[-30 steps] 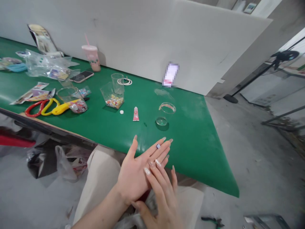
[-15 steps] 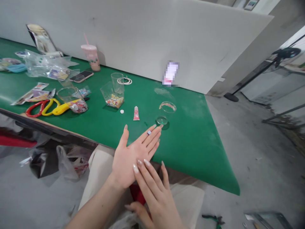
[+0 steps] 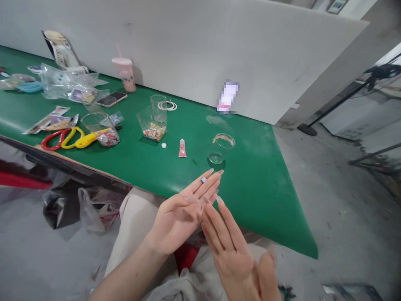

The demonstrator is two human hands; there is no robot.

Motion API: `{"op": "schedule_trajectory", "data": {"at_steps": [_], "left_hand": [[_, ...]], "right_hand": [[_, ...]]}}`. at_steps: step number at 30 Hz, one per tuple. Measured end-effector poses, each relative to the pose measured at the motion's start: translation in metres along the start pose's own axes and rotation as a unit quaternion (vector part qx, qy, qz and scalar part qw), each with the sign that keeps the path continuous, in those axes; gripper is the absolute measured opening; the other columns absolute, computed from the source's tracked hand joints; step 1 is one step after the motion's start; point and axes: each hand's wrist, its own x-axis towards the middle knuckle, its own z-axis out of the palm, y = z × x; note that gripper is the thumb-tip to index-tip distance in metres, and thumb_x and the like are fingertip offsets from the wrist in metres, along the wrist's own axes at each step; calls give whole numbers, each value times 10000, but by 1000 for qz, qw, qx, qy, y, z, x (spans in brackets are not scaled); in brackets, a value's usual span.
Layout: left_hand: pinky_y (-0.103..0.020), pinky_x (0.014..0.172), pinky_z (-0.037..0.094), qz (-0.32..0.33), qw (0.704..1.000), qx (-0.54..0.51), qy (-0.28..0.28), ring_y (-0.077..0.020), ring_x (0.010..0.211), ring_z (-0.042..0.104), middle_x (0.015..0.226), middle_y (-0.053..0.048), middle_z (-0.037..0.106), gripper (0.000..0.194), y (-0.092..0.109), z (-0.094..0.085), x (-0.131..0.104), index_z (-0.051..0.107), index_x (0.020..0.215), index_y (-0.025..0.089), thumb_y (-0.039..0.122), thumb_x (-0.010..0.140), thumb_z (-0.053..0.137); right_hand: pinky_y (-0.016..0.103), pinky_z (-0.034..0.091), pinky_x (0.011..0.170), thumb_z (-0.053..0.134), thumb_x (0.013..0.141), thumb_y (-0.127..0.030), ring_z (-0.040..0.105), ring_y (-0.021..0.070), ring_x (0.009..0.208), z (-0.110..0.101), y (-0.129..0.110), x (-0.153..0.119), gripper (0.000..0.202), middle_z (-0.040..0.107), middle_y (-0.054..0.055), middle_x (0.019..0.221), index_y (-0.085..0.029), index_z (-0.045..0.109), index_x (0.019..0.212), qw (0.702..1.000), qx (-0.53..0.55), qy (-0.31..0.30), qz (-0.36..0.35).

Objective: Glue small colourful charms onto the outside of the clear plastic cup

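My left hand [image 3: 180,217] is palm up over the table's near edge, fingers stretched out and thumb folded across the palm. A small pale bluish square piece [image 3: 203,179] rests on one of its fingers. Beside it my right hand [image 3: 232,251] has its palm turned up and fingers extended, their tips close to the left fingers; nothing shows in it. Beyond them lie a pink tube [image 3: 182,149] and a white cap [image 3: 163,145]. A clear round cup [image 3: 224,141] stands to their right, and a clear cup with colourful bits [image 3: 155,131] to their left.
On the green table [image 3: 266,200], scissors [image 3: 53,141], another clear cup [image 3: 108,136], phones, plastic bags and a pink tumbler [image 3: 126,75] are at the left. A blurred phone screen [image 3: 228,97] leans on the white partition [image 3: 188,50]. Pliers lie on the floor, lower right.
My right hand has turned from palm down to palm up and moved right, off the left palm. My left thumb has folded inward. The view has shifted slightly.
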Motion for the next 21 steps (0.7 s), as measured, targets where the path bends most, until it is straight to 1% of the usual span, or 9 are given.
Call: {"op": "schedule_trajectory", "data": {"at_steps": [3,5,9,12,13,16,18,20,21], "left_hand": [[-360,1168,81,-3,1000,23,-8,-203,1409,178,1499,-93,309,719,-2,-2,-1,149,1465,65,80,776,358],[-362,1169,72,-12,999,42,-4,-194,1413,161,1495,-74,320,698,-3,-3,-1,171,1467,96,59,791,340],[-360,1170,60,-17,998,64,4,-185,1414,155,1490,-56,334,673,-4,-5,-1,220,1459,132,30,803,330],[-356,1169,58,-9,998,65,4,-181,1411,170,1485,-64,344,665,-2,-3,-1,230,1455,124,29,806,340],[-352,1169,61,-7,998,62,8,-180,1409,177,1482,-70,348,651,-2,-3,0,226,1455,117,42,818,339],[-345,1165,89,-8,999,36,30,-184,1401,206,1478,-94,351,596,0,0,3,189,1461,91,131,881,320],[-340,1161,108,-16,999,9,45,-184,1394,229,1480,-107,344,580,1,0,5,153,1465,78,201,916,290],[-340,1159,118,-30,998,-19,55,-181,1390,242,1485,-115,331,578,3,-1,7,119,1470,74,254,936,251],[-341,1158,121,-38,997,-30,56,-180,1390,243,1489,-118,323,582,3,-3,7,107,1472,77,284,943,236]], "right_hand": [[417,526,898,83,916,-578,472,224,1264,1,-2,3,636,419,52,1439,-283,130,1477,1000,-18,0,2],[418,520,901,141,927,-556,476,227,1262,2,-3,3,614,425,54,1437,-286,118,1478,1000,-29,-4,11],[409,504,913,98,907,-601,462,220,1277,0,-2,3,645,407,46,1449,-296,117,1476,1000,-5,-14,-1],[393,505,903,155,911,-597,498,218,1247,-4,0,6,634,442,52,1426,-301,146,1471,1000,14,-13,-20],[392,510,891,139,916,-586,514,217,1232,-6,-1,6,622,455,51,1416,-302,154,1469,999,17,-13,-24],[411,519,870,31,911,-574,546,224,1198,-8,-7,8,635,512,59,1370,-299,180,1464,1000,11,-9,-4],[425,526,854,47,895,-610,577,246,1160,-8,-15,8,665,571,79,1312,-295,236,1449,1000,11,14,15],[438,537,820,166,872,-662,644,275,1053,-12,-21,9,673,654,102,1189,-279,372,1386,998,23,49,38],[442,542,798,246,863,-669,678,279,966,-16,-23,10,641,696,100,1091,-269,461,1315,996,29,70,50]]}}
